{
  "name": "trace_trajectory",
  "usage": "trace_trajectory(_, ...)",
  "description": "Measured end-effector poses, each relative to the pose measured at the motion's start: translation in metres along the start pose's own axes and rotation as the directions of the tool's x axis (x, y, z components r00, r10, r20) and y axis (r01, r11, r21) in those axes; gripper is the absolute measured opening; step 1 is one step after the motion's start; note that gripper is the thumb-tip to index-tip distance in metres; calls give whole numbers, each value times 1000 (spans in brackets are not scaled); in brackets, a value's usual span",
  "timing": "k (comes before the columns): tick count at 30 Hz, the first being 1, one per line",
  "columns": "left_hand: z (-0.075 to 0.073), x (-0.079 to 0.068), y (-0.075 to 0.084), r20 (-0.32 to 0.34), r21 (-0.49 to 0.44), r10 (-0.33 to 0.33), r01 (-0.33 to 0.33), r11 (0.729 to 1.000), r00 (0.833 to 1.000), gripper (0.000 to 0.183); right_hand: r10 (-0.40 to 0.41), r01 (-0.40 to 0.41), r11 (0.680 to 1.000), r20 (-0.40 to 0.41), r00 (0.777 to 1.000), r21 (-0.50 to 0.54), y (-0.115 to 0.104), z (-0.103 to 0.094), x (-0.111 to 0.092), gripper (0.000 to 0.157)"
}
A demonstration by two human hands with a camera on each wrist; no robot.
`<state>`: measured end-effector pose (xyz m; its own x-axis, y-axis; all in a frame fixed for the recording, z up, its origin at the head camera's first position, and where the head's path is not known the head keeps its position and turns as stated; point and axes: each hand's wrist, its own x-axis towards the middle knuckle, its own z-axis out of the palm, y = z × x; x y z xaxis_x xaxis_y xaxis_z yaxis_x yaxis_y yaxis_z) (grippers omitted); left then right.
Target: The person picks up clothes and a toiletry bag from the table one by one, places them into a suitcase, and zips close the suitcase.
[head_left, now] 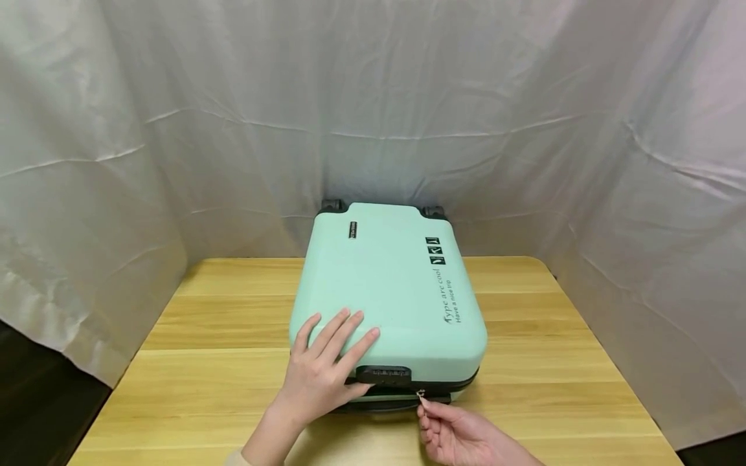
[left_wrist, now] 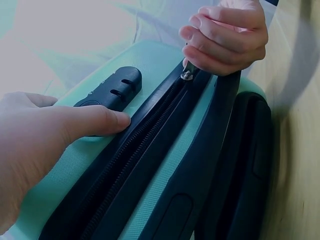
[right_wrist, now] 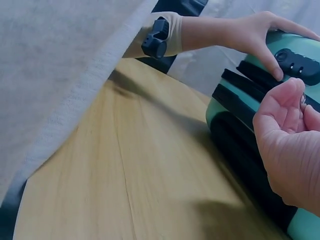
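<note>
A mint-green suitcase (head_left: 384, 285) lies flat on the wooden table, its wheels toward the back curtain. My left hand (head_left: 326, 369) rests on the near left corner of the lid with fingers spread, the thumb beside the black combination lock (head_left: 383, 375). At the front edge, my right hand (head_left: 457, 433) pinches a metal zipper pull (head_left: 421, 393) between thumb and curled fingers. In the left wrist view the zipper (left_wrist: 135, 142) is parted left of the slider (left_wrist: 187, 75), its teeth showing as two rows. A black carry handle (left_wrist: 200, 165) runs alongside it.
The wooden table (head_left: 221, 382) extends on both sides of the suitcase. Light grey curtains (head_left: 373, 97) hang behind and at the sides. Black wheels (head_left: 333, 206) stick out at the suitcase's far end. A small black device (right_wrist: 156, 39) is strapped to the left wrist.
</note>
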<state>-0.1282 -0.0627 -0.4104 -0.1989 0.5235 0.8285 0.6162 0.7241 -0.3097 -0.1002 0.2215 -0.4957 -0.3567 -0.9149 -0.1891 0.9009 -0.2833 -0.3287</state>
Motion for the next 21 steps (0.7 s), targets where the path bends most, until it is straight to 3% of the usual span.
trace_trajectory(7, 1, 0, 1, 2, -8, -8, 8, 1000, 1000, 109, -1, 2, 1000, -10, 1000, 19, 4, 0, 6, 38)
trace_trajectory(16, 0, -1, 1, 4, -17, -15, 15, 1000, 1000, 110, -18, 10, 997, -112, 994, -73, 9, 11, 16, 37)
trace_trajectory(21, 0, -2, 1, 2, -14, -15, 15, 1000, 1000, 108, -8, -2, 997, -127, 992, -77, 12, 13, 20, 37)
